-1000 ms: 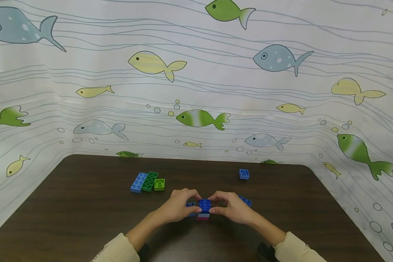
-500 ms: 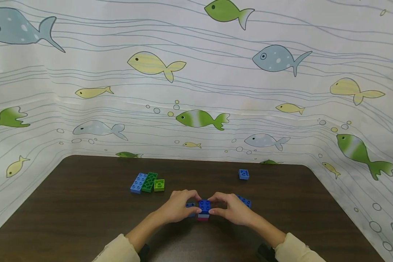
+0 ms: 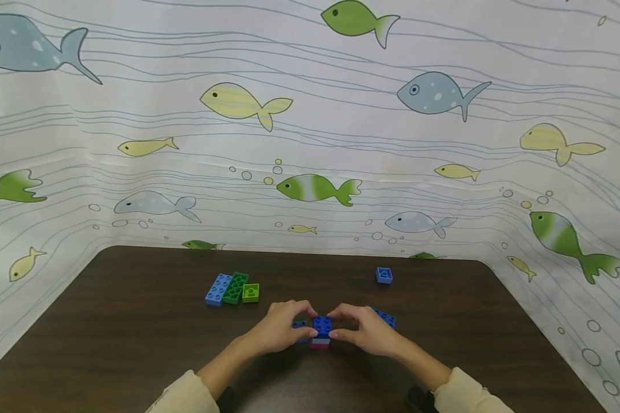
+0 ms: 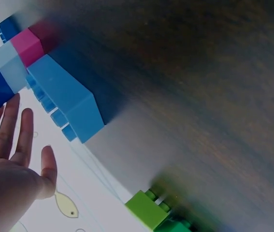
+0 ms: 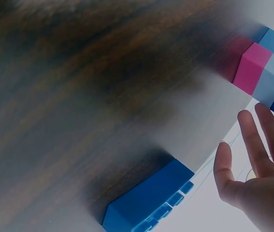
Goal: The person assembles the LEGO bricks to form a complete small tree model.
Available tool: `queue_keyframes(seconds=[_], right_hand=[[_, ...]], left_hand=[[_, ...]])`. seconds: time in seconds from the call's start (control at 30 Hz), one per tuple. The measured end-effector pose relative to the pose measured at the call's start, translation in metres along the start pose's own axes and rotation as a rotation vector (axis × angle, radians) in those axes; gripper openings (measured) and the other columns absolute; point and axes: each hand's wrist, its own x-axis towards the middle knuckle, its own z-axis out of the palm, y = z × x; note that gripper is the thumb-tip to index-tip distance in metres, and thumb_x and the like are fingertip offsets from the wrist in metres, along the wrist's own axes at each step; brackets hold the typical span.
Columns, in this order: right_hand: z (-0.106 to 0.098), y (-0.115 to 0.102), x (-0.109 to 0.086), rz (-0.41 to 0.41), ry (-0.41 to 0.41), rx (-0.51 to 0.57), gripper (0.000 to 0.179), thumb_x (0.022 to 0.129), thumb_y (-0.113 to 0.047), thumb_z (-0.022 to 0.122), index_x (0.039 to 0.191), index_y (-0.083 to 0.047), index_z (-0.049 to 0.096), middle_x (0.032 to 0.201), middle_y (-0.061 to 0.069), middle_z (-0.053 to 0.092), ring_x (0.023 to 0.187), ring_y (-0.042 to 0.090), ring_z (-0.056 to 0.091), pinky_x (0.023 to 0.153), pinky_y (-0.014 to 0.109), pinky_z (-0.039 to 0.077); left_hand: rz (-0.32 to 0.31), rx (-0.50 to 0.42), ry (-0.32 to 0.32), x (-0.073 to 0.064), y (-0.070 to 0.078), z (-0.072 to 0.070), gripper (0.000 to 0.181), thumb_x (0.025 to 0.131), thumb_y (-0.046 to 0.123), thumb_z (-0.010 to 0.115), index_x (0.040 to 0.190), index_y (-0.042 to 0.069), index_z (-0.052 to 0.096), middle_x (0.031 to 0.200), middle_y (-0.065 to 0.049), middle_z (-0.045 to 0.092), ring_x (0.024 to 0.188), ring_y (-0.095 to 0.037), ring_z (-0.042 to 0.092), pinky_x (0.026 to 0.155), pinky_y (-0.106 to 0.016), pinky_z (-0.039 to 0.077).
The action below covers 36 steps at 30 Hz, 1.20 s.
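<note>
A small brick stack stands on the table, with a pink brick (image 4: 28, 47) at the bottom, a pale blue brick (image 4: 8, 66) in the middle and a dark blue brick (image 3: 322, 325) on top. From the left side, my left hand (image 3: 279, 328) holds the dark blue brick between thumb and forefinger. My right hand (image 3: 370, 330) grips the same brick from the right in the same way. The other fingers of both hands stay off the stack. Close beside it on the left sits a longer blue brick (image 4: 66, 99), partly behind my left hand in the head view.
Another blue brick (image 5: 149, 193) lies right of the stack, partly hidden by my right hand in the head view. Farther back left are a light blue brick (image 3: 219, 289), a green brick (image 3: 235, 288) and a lime brick (image 3: 250, 293). A small blue brick (image 3: 384, 275) lies back right.
</note>
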Motion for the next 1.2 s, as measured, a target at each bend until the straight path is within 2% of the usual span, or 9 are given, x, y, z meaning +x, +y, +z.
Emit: queue_keyframes(seconds=[0.4, 0.6, 0.77, 0.9, 1.2], right_hand=[[0.000, -0.001, -0.002, -0.017, -0.001, -0.018, 0.027, 0.089, -0.025, 0.061, 0.109, -0.008, 0.060, 0.101, 0.000, 0.064, 0.092, 0.015, 0.059, 0.081, 0.036, 0.048], [0.000, 0.000, -0.002, -0.021, 0.000, -0.021, 0.028, 0.089, -0.026, 0.060, 0.111, -0.008, 0.059, 0.102, 0.000, 0.064, 0.093, 0.016, 0.059, 0.080, 0.035, 0.048], [0.001, 0.000, -0.002, -0.016, 0.005, -0.040, 0.030, 0.088, -0.028, 0.061, 0.111, -0.009, 0.059, 0.103, 0.000, 0.064, 0.093, 0.017, 0.059, 0.078, 0.033, 0.048], [0.000, 0.001, -0.001, -0.014, 0.007, -0.035, 0.029, 0.088, -0.028, 0.061, 0.110, -0.009, 0.060, 0.103, 0.000, 0.064, 0.092, 0.017, 0.059, 0.078, 0.032, 0.048], [0.001, 0.000, -0.002, 0.011, 0.001, -0.037, 0.029, 0.088, -0.028, 0.061, 0.111, -0.011, 0.059, 0.104, -0.001, 0.064, 0.093, 0.013, 0.058, 0.079, 0.032, 0.047]], left_hand=[[-0.005, 0.041, -0.013, 0.000, 0.004, -0.002, 0.023, 0.083, 0.024, 0.067, 0.100, 0.008, 0.062, 0.099, -0.006, 0.064, 0.098, -0.027, 0.054, 0.083, -0.053, 0.029], [-0.005, 0.039, -0.013, -0.003, 0.004, -0.006, 0.027, 0.082, 0.023, 0.069, 0.103, 0.006, 0.062, 0.102, -0.007, 0.063, 0.101, -0.028, 0.052, 0.086, -0.057, 0.029], [-0.023, 0.034, -0.010, -0.008, 0.000, -0.015, 0.033, 0.079, 0.017, 0.072, 0.106, 0.002, 0.060, 0.106, -0.010, 0.061, 0.103, -0.029, 0.052, 0.089, -0.054, 0.035], [-0.041, 0.042, -0.019, -0.012, -0.007, -0.020, 0.036, 0.075, 0.015, 0.075, 0.105, 0.001, 0.060, 0.103, -0.010, 0.060, 0.099, -0.028, 0.054, 0.085, -0.047, 0.043], [-0.062, 0.063, -0.063, -0.022, -0.023, -0.017, 0.035, 0.072, 0.014, 0.077, 0.101, 0.003, 0.061, 0.098, -0.006, 0.059, 0.095, -0.025, 0.055, 0.082, -0.045, 0.045]])
